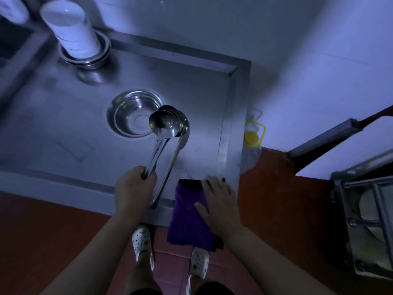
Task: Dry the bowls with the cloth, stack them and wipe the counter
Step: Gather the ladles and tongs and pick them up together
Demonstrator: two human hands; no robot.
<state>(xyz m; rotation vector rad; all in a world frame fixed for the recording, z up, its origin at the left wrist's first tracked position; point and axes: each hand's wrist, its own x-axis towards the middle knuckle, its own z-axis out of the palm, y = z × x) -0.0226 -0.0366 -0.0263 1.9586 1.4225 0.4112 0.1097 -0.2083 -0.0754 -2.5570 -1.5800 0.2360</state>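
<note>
A steel bowl [133, 113] sits open side up in the middle of the steel counter [63, 133]. At the back left a tall stack of white bowls [71, 34] stands upside down on stacked steel bowls [85, 57]. My left hand [134, 188] grips the handle of a steel ladle [163, 124] whose cup hovers at the bowl's right rim. A second ladle [170, 167] lies beside it on the counter. My right hand [219, 201] rests flat on a purple cloth [187, 222] that hangs over the counter's front edge.
A raised rim [231, 116] bounds the counter on the right. Beyond it a bottle with a yellow cap [251, 137] hangs against the white wall. A metal rack [365, 209] stands at the right. Red tiled floor and my feet in white clogs [141, 241] lie below.
</note>
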